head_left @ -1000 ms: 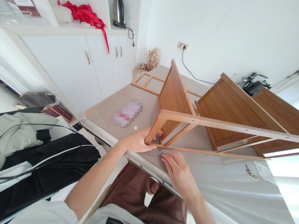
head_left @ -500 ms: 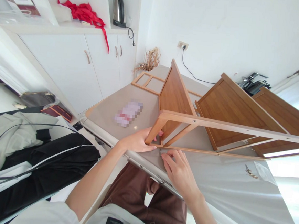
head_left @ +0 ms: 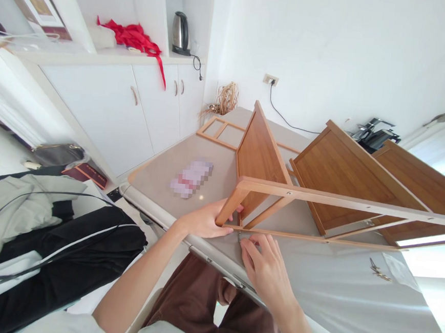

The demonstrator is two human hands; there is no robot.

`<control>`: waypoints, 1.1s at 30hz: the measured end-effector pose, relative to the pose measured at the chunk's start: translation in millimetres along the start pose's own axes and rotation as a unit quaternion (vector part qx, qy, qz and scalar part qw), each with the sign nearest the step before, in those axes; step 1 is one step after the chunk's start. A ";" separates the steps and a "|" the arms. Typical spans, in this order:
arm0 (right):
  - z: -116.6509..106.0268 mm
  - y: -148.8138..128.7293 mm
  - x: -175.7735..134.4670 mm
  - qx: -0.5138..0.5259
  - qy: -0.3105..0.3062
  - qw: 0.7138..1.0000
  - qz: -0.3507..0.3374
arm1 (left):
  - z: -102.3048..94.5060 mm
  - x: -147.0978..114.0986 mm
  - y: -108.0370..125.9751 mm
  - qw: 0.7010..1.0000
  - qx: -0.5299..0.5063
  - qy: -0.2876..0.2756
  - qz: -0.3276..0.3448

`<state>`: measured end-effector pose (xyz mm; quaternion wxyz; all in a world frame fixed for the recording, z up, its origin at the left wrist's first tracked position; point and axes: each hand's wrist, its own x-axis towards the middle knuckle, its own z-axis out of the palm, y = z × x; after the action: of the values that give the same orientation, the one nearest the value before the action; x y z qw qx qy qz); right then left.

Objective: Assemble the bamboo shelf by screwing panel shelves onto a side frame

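On the table a wooden shelf frame (head_left: pixel 331 194) lies on its side, with several brown boards (head_left: pixel 260 151) standing up from it. My left hand (head_left: pixel 203 219) is closed around the near left end of the frame, thumb along its lower rail and fingers partly hidden behind the wood. Just right of it, my right hand (head_left: pixel 265 257) pinches a thin, short metal piece (head_left: pixel 239 236) against that lower rail. The piece is too small to tell whether it is a screw or a key.
Several small metal fasteners (head_left: pixel 379 270) and a clear plastic bag (head_left: pixel 401 270) lie at the table's right. A blurred pale packet (head_left: pixel 192 178) sits left of the frame. Black cloth and cables (head_left: pixel 93 243) are piled at left. A kettle (head_left: pixel 181 32) stands on the cabinet.
The whole scene sits slightly lower in the picture as the head view tilts up. Both hands keep their places on the frame, and the right fingers stay at the metal piece.
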<state>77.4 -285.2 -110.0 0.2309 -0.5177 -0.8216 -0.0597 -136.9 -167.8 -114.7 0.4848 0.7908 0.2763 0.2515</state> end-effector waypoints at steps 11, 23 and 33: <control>1.8 -0.3 -2.0 -0.018 0.014 1.000 0.015 | -0.4 -0.2 3.7 0.999 0.024 0.001 -0.031; 1.7 12.0 -7.0 0.025 0.002 1.000 0.009 | -1.0 1.2 7.4 0.999 0.014 -0.012 -0.045; -0.5 8.4 -15.2 0.005 0.002 1.000 -0.027 | -1.0 -0.2 6.5 0.999 0.015 -0.010 -0.038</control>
<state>90.3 -294.0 -117.4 0.2336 -0.4939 -0.8352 -0.0624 -136.5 -169.7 -108.4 0.4849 0.7894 0.3048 0.2208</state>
